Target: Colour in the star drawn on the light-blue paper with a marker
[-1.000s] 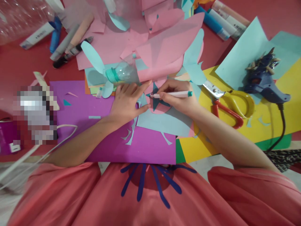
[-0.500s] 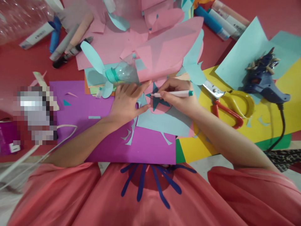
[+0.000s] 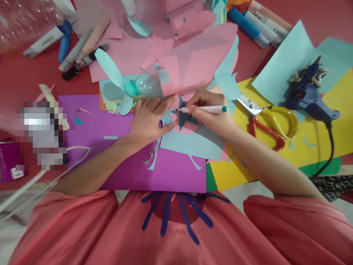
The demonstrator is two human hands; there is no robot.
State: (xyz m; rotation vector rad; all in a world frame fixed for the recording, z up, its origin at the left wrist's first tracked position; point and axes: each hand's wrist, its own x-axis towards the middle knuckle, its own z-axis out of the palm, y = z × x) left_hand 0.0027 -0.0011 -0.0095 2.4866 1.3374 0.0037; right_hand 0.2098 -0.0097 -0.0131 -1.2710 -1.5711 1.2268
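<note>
My right hand (image 3: pixel 210 110) grips a white marker (image 3: pixel 211 109) with a green end, its tip on the left part of a dark teal star (image 3: pixel 186 117). The star lies on a rounded pink paper piece (image 3: pixel 190 129) over a light blue sheet (image 3: pixel 193 144). Fingers spread, my left hand (image 3: pixel 150 119) lies flat at the left edge of these papers. Just beyond it is a clear plastic bottle (image 3: pixel 147 84) with a green neck and light blue paper wings (image 3: pixel 108 66). A large pink paper shape (image 3: pixel 195 60) rests above both hands.
Scissors (image 3: pixel 259 119) with red and yellow handles lie right of my right hand. Farther right is a blue glue gun (image 3: pixel 309 95) with a cord. Markers (image 3: pixel 248 25) lie at the back right, others at the back left. Purple paper (image 3: pixel 176 173) and scraps spread in front.
The marker tip has shifted very slightly to the right along the star's left point. My left hand stays in place.
</note>
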